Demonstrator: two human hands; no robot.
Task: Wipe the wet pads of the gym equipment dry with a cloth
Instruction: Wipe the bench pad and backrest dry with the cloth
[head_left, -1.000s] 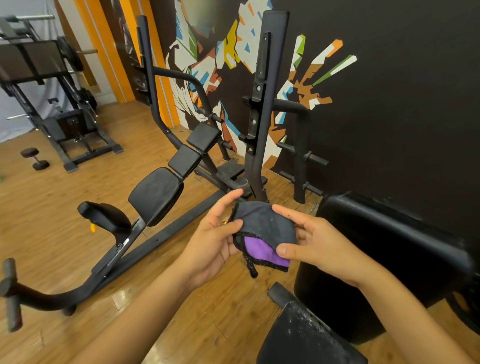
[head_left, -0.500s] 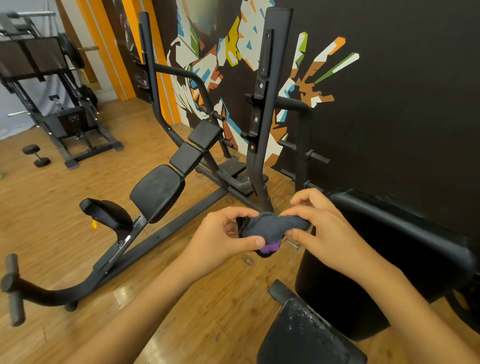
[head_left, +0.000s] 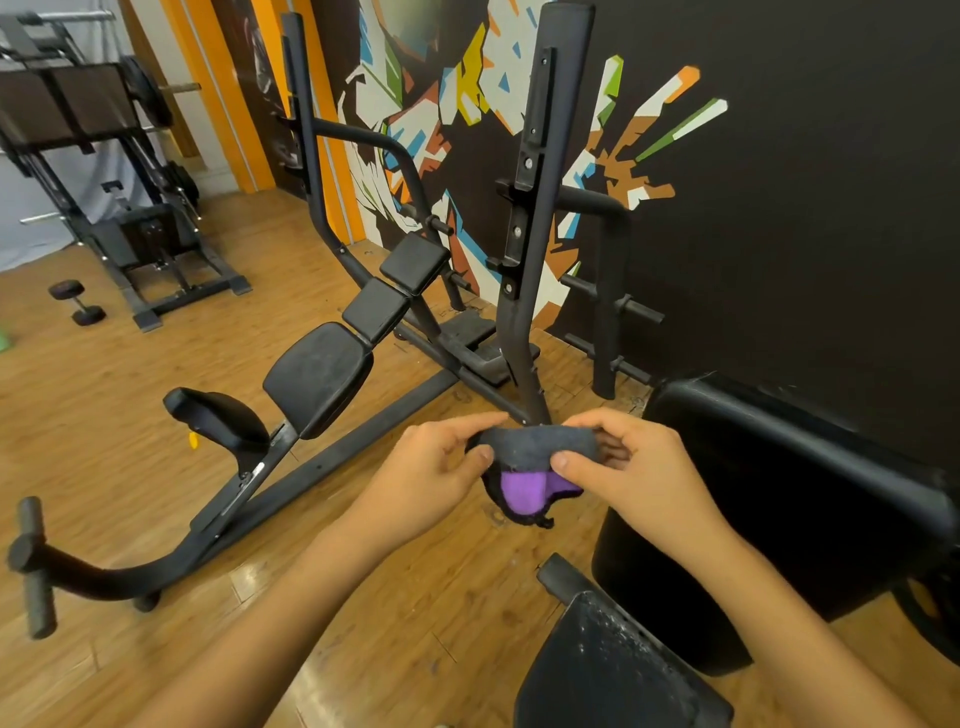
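1. At the far left stood the incline bench (head_left: 317, 374). Neither hand was touching its black pads, and whether they were wet could not be told. A dumbbell (head_left: 78, 301) lay on the wooden floor (head_left: 130, 415) beyond the bench's far end.
2. The left hand (head_left: 431, 467) pinched the left end of the cloth (head_left: 535, 449), with the thumb on the near face and the fingers curled over the top.
3. A second earlier the cloth had been spread open between both hands. Half a second earlier it was being gathered. At this moment it was folded over into a thick dark strip, with its purple face (head_left: 522, 488) hanging out underneath. It was held in the air above the floor and touched no pad. The hands appeared to be making up a fresh wiping face, so the wiping itself was paused.
4. The right hand (head_left: 628, 467) grasped the cloth's right end, with the thumb pressed on the near face and the fingers curled behind.
5. Below the right hand, the near pad (head_left: 613, 670) carried droplets along its upper left edge, so it was probably the next to be wiped. Just beyond it, against the dark wall, was the large pad (head_left: 779, 493), and any wetness on it could not be made out.
6. No bucket, bin, tray or other container was in view, so there were no contents to report.
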